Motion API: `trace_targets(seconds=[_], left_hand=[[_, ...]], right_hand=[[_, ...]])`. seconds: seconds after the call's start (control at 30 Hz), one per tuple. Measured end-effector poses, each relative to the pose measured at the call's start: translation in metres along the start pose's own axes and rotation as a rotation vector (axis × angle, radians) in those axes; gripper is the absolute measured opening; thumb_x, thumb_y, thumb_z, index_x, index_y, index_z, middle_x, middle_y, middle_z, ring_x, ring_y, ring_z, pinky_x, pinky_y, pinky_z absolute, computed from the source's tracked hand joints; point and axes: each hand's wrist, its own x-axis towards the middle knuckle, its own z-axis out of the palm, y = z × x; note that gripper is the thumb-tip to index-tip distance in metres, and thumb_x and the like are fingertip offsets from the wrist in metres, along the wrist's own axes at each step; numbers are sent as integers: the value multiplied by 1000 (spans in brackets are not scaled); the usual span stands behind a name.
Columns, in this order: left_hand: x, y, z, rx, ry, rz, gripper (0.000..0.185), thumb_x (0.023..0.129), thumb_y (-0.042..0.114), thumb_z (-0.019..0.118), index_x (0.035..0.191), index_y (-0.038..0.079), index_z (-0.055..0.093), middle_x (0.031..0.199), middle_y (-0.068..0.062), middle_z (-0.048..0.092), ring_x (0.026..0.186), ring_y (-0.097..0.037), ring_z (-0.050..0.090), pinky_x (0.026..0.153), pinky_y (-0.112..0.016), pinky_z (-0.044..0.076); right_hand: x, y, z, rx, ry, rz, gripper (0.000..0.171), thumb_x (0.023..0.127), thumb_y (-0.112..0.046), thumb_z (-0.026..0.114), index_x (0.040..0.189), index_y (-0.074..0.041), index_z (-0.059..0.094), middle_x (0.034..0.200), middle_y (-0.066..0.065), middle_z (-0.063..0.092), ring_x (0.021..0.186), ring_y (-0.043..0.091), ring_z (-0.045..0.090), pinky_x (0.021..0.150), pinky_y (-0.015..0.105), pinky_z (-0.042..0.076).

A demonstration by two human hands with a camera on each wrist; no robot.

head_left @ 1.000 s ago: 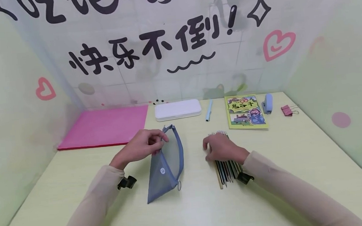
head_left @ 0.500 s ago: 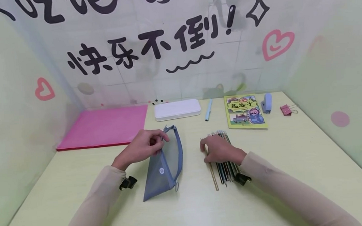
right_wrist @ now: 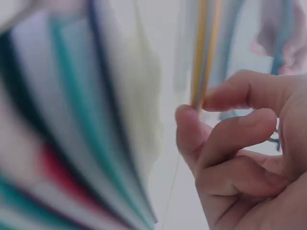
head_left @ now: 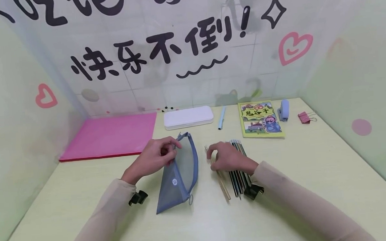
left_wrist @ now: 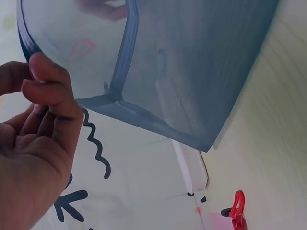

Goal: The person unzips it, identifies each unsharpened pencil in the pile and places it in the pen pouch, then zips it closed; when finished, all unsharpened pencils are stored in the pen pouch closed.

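My left hand (head_left: 153, 157) pinches the rim of a blue-grey mesh zip pouch (head_left: 170, 191), whose mouth gapes toward the right. The left wrist view shows thumb and fingers at the pouch's zip edge, with the see-through mesh (left_wrist: 192, 72) beside them. To the right, my right hand (head_left: 229, 156) pinches slim yellowish pencils (head_left: 223, 188) between thumb and fingertip; two yellow shafts (right_wrist: 200, 52) show in the right wrist view. Beneath and beside that hand lies a bundle of dark pencils (head_left: 238, 183), partly covered by it. These look large and blurred at the left of the right wrist view.
Along the back of the table are a pink folder (head_left: 112, 135), a white pencil case (head_left: 188, 117), a light blue pen (head_left: 222, 118), a yellow comic book (head_left: 261, 120), a blue stapler (head_left: 284, 110) and a pink binder clip (head_left: 305, 117). A printed wall stands behind.
My right hand has moved left, drawing the yellowish pencils away from the dark bundle toward the pouch. My left hand keeps its hold on the pouch, which has shifted only slightly.
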Motion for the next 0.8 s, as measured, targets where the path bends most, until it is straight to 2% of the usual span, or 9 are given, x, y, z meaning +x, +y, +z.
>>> trace_targets(seconds=[0.1,0.2,0.33,0.47,0.57,0.8], left_hand=[[0,2,4,-10,35,2,23,91,3,53,107,10,68,61,-3,58,56,-19,58,55,-24,49],[-1,3,7,-16,52,0,20,92,4,54,107,9,67,61,-2,59,56,-17,59,55,-24,49],[-2,4,10,-18,52,-9,19,93,6,54,108,8,66,63,-2,61,58,-14,59,57,-24,50],[-1,4,12,-25,58,-13,19,94,7,55,109,7,66,65,-1,63,58,-14,60,58,-25,52],[0,5,14,-29,74,-7,18,95,8,55,109,8,65,66,-1,64,58,-15,61,60,-26,54],[5,7,16,-55,125,-7,17,97,9,57,113,5,63,69,-3,65,60,-15,63,63,-25,56]], right_hand=[[-3,-9,-7,151,41,0,29,79,-6,71,108,-10,67,69,4,70,51,11,52,48,24,42],[-2,-19,-12,270,126,-29,31,81,-7,69,112,-12,66,73,5,72,52,14,52,49,26,41],[3,-29,-10,365,241,-85,32,82,-9,67,113,-15,65,80,8,75,63,23,62,54,28,41],[9,-35,-1,415,315,-107,32,83,-8,67,115,-13,64,81,10,76,74,31,70,58,27,44],[10,-37,7,433,312,-121,33,83,-7,67,116,-11,63,81,10,76,74,30,72,61,26,47],[4,-46,19,425,215,-172,34,84,-7,68,117,-8,63,80,8,74,69,26,69,63,27,51]])
